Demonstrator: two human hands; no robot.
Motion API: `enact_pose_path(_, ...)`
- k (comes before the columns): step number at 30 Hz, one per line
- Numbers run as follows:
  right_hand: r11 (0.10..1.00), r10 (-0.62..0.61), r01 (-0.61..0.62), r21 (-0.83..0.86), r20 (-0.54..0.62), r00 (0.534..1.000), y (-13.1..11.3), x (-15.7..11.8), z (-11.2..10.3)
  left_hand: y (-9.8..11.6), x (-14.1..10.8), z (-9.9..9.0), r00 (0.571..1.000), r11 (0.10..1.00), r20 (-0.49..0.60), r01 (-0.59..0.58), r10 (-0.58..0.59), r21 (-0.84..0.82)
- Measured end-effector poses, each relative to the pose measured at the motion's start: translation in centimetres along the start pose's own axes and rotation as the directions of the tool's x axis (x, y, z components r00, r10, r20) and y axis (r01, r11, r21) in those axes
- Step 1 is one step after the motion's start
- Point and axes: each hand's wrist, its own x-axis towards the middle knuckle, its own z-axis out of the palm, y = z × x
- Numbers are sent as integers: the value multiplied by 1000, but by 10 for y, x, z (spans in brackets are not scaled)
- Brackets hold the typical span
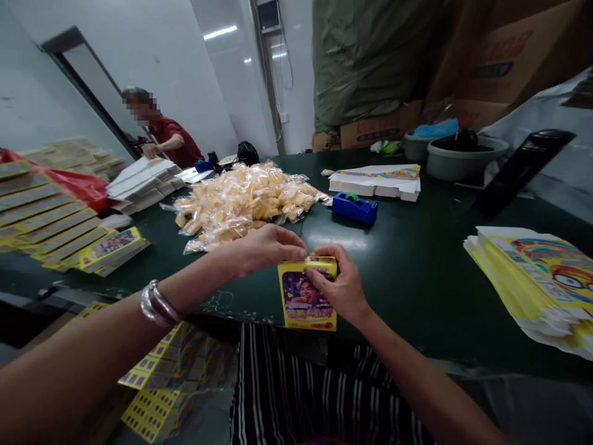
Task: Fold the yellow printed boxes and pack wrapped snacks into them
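A small yellow printed box (308, 303) with a purple picture panel stands at the table's near edge, directly before me. My right hand (340, 281) grips its upper right part, thumb on the front and fingers over the top. My left hand (266, 250) reaches in from the left, its fingers closed at the box's top left edge. Whatever the left fingertips pinch there is hidden. Beyond the hands lies a heap of clear packets (241, 201) with pale yellow pieces inside. A blue tape dispenser (354, 209) with a green core sits behind the box, to the right.
Flat box blanks (537, 272) are piled at the right, and another white stack (375, 182) lies behind the dispenser. Rows of yellow boxes (55, 222) fill the left side. Grey tubs (463, 157) and a black upright object (523, 167) stand back right. A co-worker (173, 139) sits far left.
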Motion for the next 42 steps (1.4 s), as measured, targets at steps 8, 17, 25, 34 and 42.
enact_pose_path(8, 952, -293, 294, -82, 30, 956, -10, -16, -4, -9, -12, 30, 994, 967, -93, -86, 65, -242)
enact_pose_path(17, 853, -519, 521, -20, 66, 852, -9, -28, -8, -22, -23, 36, 992, 941, 21, -111, 125, -319)
enact_pose_path(25, 844, -530, 536, 9, 158, 833, -18, -35, -5, -29, -22, 26, 983, 901, 159, -15, 93, -434)
enact_pose_path(34, 983, -31, 6, 181, 135, 990, -19, -27, -9, -82, -52, -1, 928, 794, -349, -306, 127, -526)
enact_pose_path(42, 672, 457, -579, 461, 357, 815, -5, -12, -16, -132, -45, 71, 965, 646, -241, -117, -106, -754)
